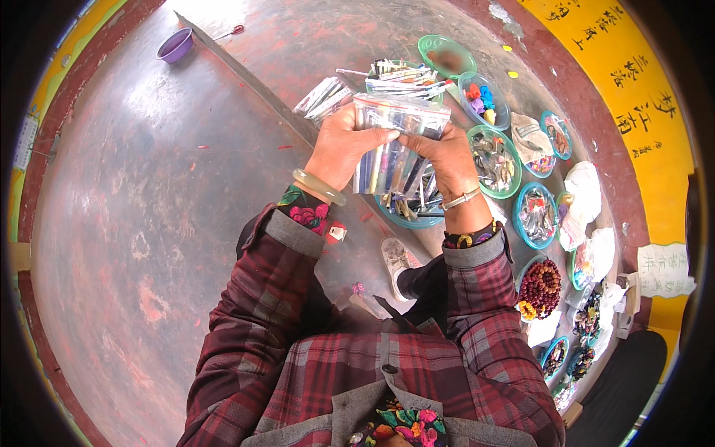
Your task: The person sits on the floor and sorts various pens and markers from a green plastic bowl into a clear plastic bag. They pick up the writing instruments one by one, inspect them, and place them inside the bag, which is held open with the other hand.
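Observation:
Both hands hold a clear zip-seal plastic bag (385, 167) of pens up in front of me. My left hand (342, 139) grips its left side, thumb across the front near the red-lined top. My right hand (447, 159) has the right side, with its thumb tip close to the left one. Beneath the bag, partly hidden by it, is a blue basket (413, 222) of loose pens. Just beyond my hands stands a green basket heaped with pens and markers (405, 78). Bagged pens (324, 99) lie on the floor to its left.
A purple basin (175, 46) and red-handled scissors (237, 30) are at the far left. On the right are a basin of coloured cloth pieces (485, 103), a green basket of small items (494, 162), a blue basket (535, 215) and beads (540, 288). A raised strip (251, 84) crosses the floor.

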Demonstrator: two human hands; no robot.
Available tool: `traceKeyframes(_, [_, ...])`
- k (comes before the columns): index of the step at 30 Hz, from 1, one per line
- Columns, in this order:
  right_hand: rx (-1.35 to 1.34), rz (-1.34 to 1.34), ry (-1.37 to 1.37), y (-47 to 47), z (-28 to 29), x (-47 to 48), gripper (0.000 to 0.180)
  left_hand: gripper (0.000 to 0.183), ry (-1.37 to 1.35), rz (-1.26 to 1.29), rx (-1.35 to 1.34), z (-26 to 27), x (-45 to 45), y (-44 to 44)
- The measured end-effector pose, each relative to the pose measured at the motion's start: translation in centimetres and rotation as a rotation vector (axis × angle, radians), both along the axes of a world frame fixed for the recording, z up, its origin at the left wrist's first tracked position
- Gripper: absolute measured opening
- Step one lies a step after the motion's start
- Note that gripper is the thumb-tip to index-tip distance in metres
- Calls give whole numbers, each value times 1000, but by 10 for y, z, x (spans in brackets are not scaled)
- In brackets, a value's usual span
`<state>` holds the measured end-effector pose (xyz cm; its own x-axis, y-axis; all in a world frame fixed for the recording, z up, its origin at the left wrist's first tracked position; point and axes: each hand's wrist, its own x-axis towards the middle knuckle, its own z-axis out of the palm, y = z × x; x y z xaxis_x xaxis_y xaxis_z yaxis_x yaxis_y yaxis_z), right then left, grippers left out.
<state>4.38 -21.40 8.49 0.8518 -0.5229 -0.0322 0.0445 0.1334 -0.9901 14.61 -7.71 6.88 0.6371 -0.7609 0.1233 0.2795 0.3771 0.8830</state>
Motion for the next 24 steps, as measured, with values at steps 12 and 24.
traceKeyframes(12, [77, 32, -77, 0, 3, 0, 36, 31, -80, -21, 112, 0, 3, 2])
traceKeyframes(24, [80, 6, -147, -1, 4, 1, 41, 34, -85, -137, 9, -7, 6, 0])
